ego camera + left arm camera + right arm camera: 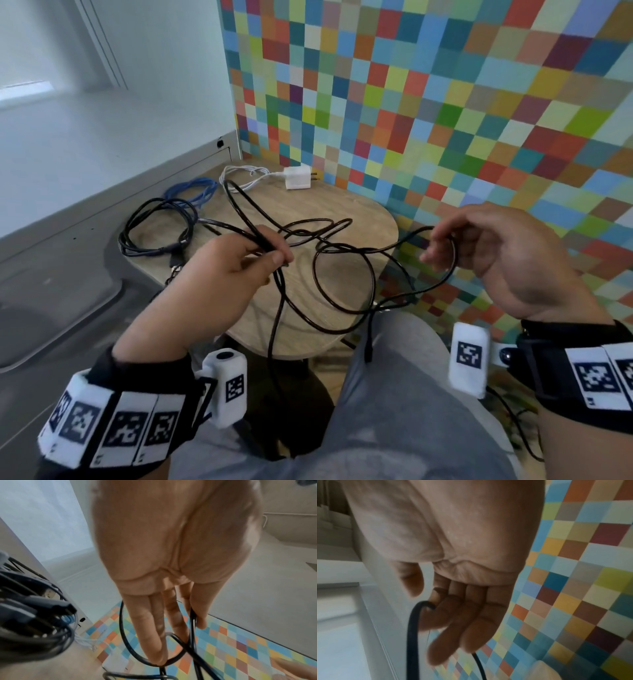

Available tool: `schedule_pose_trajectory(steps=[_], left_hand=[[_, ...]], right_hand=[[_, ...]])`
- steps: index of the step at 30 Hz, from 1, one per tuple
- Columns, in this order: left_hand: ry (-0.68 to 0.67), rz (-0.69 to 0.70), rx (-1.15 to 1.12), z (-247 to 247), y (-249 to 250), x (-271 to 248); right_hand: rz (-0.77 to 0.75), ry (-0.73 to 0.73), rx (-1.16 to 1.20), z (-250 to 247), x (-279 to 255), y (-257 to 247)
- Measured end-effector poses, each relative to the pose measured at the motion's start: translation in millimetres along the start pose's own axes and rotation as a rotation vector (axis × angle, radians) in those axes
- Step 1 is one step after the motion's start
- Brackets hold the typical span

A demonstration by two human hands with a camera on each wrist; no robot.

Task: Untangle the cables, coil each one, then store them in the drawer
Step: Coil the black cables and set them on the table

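A long black cable (342, 274) sprawls in loose crossing loops over the round wooden table (359, 212) and hangs off its front edge. My left hand (279, 253) pinches two of its strands together between thumb and fingers above the table's middle; in the left wrist view the strands (193, 618) run between thumb and fingers. My right hand (442, 246) is raised off the table's right edge. Its curled fingers hold one loop, and the right wrist view shows the cable (412, 628) hooked over a finger.
On the table's far left lie a coiled black cable (154, 226), a blue cable (191, 192) and a white charger (296, 176) with its white cord. A grey cabinet (102, 212) with a lock stands left of the table. A colourful checkered wall (445, 120) stands behind.
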State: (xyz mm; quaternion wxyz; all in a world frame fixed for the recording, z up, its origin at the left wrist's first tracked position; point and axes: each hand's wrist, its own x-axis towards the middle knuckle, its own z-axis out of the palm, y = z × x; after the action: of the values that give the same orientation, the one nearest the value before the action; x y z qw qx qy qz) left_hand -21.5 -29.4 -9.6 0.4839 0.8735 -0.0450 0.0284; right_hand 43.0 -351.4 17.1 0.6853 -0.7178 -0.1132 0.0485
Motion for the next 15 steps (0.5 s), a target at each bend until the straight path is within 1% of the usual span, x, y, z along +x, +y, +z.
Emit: schedule_pose_trajectory(steps=[1,3,5,6,8,11,15], left_hand=[[-0.011,0.025,-0.006,3.0,1.0,-0.5],[-0.042,0.049,-0.004,9.9,3.7,-1.0],[-0.088,0.072,0.012,18.0,5.3,-0.9],[-0.111,0.077,0.018,22.2,6.8,-1.0],[-0.144,0.086,0.028,29.1,10.5,-1.4],[-0.158,0.086,-0.005,37.5,12.8,-1.2],[-0.219,0.033,-0.029,41.8,16.7,-2.0]], right_hand=[[0.008,0.036,-0.070,0.7,0.4,2.2],[0.001,0.049,-0.354,2.3,1.7,8.9],[0.044,-0.034,-0.610,3.7,3.5,15.4],[0.088,-0.077,-0.690,4.6,4.4,17.9],[0.167,-0.153,-0.771,9.8,4.8,22.7],[0.225,-0.238,-0.838,21.1,3.6,32.3],[0.185,-0.274,-0.965,30.0,6.7,36.6]])
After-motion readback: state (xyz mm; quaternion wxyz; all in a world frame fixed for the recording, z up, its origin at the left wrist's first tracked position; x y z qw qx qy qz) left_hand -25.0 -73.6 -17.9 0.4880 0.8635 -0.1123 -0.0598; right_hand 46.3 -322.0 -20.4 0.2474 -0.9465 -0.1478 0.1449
